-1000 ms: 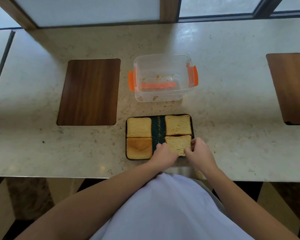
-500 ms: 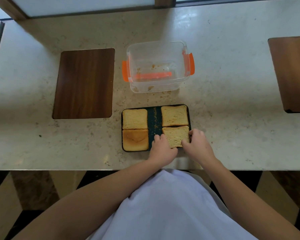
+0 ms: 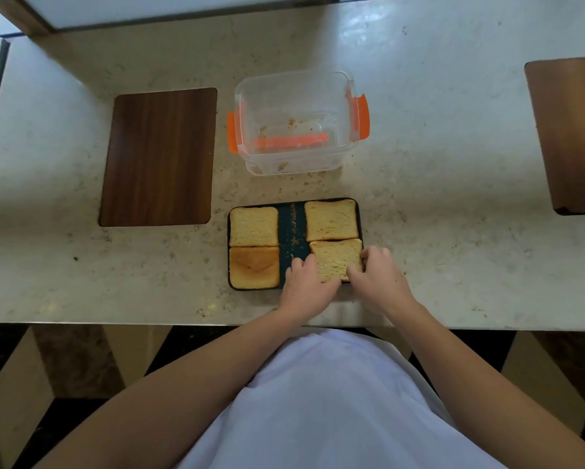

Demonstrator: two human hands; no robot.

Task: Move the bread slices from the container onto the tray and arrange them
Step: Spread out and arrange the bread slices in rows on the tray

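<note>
A dark tray [image 3: 292, 228] lies near the counter's front edge with several toasted bread slices on it. On the left are a pale slice [image 3: 253, 226] and a browner one [image 3: 253, 267]; at the back right lies another slice [image 3: 331, 220]. The near right slice [image 3: 336, 258] is slightly askew. My left hand [image 3: 306, 286] grips its left edge and my right hand [image 3: 377, 275] grips its right edge. Behind the tray stands the clear container [image 3: 297, 123] with orange clips, holding only crumbs.
A dark wooden inlay [image 3: 159, 157] is set into the stone counter at the left, another wooden inlay [image 3: 570, 133] at the far right. Crumbs lie between container and tray. The counter's front edge [image 3: 115, 321] runs just below my hands.
Both hands stay on the near right slice, which has been nudged slightly. The camera has tilted, so the scene shifted up and back down in the frame.
</note>
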